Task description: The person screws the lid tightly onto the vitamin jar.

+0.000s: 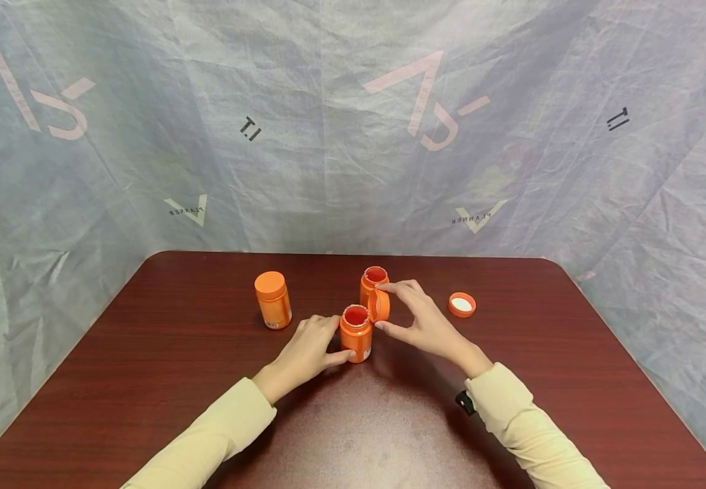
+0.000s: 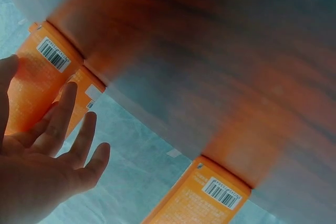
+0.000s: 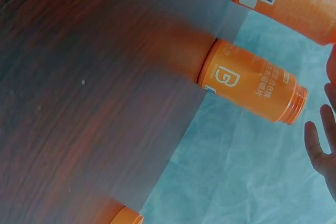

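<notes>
Midway across the table, grips an open orange jar with the left hand; pinches a lid, on edge beside the jar's rim, with the right hand; risks a drop from a slipping pinch, a toppled rear jar from overreaching.

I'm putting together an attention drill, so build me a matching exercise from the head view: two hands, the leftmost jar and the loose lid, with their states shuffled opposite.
Column one:
1. Left hand
2. Leftmost jar
3. Right hand
4. Loose lid

Column two:
A. white inside facing up
B. pinches another lid
C. holds the nearest open jar
D. capped

Right pairs: 1-C, 2-D, 3-B, 4-A
</notes>
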Demonstrator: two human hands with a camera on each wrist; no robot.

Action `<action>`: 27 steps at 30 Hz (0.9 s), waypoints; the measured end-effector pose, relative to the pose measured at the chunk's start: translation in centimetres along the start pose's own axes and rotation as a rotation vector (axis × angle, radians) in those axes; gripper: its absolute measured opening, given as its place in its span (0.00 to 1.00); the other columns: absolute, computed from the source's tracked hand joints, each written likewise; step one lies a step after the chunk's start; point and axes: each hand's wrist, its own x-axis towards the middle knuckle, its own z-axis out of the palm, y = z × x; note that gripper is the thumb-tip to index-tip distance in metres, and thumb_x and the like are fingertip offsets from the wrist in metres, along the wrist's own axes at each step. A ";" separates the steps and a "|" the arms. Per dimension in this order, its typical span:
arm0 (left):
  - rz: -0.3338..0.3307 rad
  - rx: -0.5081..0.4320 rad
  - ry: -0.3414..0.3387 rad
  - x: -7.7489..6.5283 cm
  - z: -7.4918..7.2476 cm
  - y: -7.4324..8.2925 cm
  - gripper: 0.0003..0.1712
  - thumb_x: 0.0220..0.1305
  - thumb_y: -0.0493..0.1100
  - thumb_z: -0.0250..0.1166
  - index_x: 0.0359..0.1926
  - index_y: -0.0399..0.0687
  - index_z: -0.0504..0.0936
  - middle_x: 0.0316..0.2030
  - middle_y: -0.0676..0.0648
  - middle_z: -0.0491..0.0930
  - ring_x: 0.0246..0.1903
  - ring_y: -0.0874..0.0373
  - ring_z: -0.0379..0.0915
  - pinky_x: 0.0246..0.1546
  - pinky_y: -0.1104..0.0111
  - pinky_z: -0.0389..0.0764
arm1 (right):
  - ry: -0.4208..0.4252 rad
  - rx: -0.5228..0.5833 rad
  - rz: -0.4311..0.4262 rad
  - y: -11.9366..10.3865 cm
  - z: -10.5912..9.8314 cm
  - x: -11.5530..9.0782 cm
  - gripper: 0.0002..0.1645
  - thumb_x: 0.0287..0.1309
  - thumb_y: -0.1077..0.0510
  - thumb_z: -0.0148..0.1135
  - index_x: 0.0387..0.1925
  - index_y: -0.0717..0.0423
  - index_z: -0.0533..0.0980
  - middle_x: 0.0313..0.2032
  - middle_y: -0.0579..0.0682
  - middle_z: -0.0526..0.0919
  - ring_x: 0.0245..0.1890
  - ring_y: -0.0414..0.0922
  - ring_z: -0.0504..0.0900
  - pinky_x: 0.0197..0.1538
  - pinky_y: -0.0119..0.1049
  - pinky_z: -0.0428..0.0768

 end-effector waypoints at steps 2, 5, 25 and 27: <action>-0.003 -0.002 -0.003 0.0 0.0 0.0 0.30 0.52 0.59 0.65 0.50 0.46 0.72 0.41 0.49 0.81 0.40 0.53 0.71 0.47 0.56 0.68 | 0.002 0.004 0.001 0.0 0.1 0.0 0.36 0.46 0.51 0.69 0.58 0.53 0.68 0.50 0.44 0.74 0.52 0.43 0.68 0.54 0.44 0.70; -0.007 -0.003 -0.003 0.0 0.0 0.0 0.29 0.52 0.59 0.65 0.49 0.46 0.73 0.40 0.50 0.81 0.38 0.54 0.71 0.47 0.57 0.68 | 0.006 0.012 0.005 -0.1 0.2 0.0 0.37 0.46 0.52 0.69 0.59 0.53 0.67 0.51 0.45 0.73 0.51 0.44 0.68 0.53 0.44 0.70; -0.009 0.006 -0.020 0.0 0.0 0.0 0.30 0.54 0.60 0.63 0.50 0.46 0.72 0.41 0.49 0.81 0.41 0.53 0.72 0.49 0.56 0.68 | -0.002 0.048 -0.109 -0.2 0.9 0.8 0.28 0.47 0.53 0.69 0.50 0.54 0.72 0.47 0.45 0.77 0.50 0.42 0.67 0.53 0.37 0.68; -0.009 0.010 -0.023 0.0 0.0 0.0 0.29 0.54 0.60 0.63 0.49 0.45 0.72 0.41 0.49 0.81 0.43 0.53 0.72 0.49 0.56 0.68 | -0.008 0.052 -0.123 -0.2 1.0 0.9 0.28 0.47 0.52 0.69 0.51 0.53 0.72 0.48 0.44 0.77 0.50 0.41 0.67 0.53 0.37 0.68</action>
